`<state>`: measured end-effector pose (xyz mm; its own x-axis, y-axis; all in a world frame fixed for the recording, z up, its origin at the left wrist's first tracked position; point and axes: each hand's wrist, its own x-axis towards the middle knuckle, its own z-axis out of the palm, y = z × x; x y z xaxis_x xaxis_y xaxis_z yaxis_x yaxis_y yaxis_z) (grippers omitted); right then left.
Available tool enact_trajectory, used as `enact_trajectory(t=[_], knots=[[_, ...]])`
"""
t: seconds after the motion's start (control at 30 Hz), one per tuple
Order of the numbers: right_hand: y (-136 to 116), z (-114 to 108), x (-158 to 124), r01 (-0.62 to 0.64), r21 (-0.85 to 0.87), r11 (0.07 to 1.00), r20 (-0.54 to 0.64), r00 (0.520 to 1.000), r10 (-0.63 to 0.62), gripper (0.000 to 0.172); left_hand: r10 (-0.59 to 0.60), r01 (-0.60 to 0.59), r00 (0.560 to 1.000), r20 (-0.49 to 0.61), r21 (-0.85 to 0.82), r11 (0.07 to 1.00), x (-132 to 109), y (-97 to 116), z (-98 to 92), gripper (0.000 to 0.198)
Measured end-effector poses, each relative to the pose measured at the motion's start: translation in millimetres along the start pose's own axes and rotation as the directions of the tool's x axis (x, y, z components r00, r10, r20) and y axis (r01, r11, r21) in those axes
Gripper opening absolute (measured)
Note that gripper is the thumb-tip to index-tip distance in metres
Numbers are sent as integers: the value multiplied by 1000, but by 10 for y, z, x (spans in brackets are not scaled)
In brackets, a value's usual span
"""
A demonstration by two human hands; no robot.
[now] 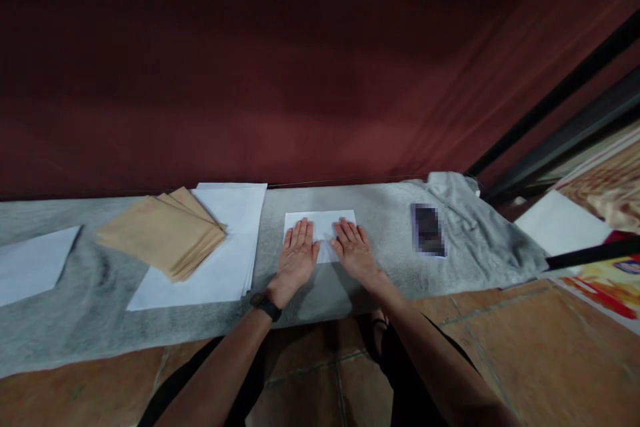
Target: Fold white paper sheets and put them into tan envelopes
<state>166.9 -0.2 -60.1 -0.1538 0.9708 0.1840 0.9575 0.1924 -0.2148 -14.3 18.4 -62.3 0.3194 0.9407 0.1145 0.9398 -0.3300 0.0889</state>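
Observation:
A small white sheet of paper point(325, 221), which looks folded, lies on the grey cloth in front of me. My left hand point(299, 253) rests flat on its left part, fingers stretched out and pointing away from me. On the right part my right hand point(354, 250) lies flat in the same way. Between the two thumbs a strip of the paper shows. Both palms face down, and neither hand grips anything. What lies under the palms is hidden.
A grey cloth point(390, 280) covers the long bench. To the left, brown envelopes point(165, 233) sit on larger white sheets point(205, 287); another white sheet point(35, 263) lies farther left. A dark, pixelated flat object point(429, 230) is at right. A red wall point(300, 113) rises behind.

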Motion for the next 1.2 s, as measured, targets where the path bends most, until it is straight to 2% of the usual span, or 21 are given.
enact_trajectory(t=[0.1, 0.2, 0.33, 0.43, 0.53, 0.73, 0.97, 1.2], knots=[[170, -143, 49, -53, 6, 999, -65, 996, 54, 55, 3, -3, 1000, 8, 6, 1000, 16, -24, 14, 61], [519, -366, 88, -154, -7, 988, -211, 966, 149, 54, 5, -5, 1000, 2, 5, 1000, 26, -34, 45, 61], [1184, -677, -9, -409, -32, 912, -388, 846, 366, 52, 18, -17, 999, -31, 13, 1000, 24, -46, 79, 61], [1640, -818, -194, -530, -66, 845, -439, 776, 453, 54, 26, -25, 998, -57, 16, 1000, 18, -52, 81, 61], [1935, -848, -358, -614, -78, 785, -457, 722, 519, 59, 33, -32, 998, -62, 18, 999, 16, -51, 68, 61], [2138, -712, -384, -638, -88, 765, -407, 724, 557, 55, 32, -31, 998, -48, 18, 999, 17, -36, 39, 61], [2176, -565, -331, -623, -110, 775, -368, 750, 551, 49, 29, -29, 999, -25, 30, 999, 25, -37, 37, 61], [2205, -565, -372, -610, -126, 782, -364, 762, 536, 51, 31, -31, 999, -28, 3, 1000, 23, -38, 25, 62]])
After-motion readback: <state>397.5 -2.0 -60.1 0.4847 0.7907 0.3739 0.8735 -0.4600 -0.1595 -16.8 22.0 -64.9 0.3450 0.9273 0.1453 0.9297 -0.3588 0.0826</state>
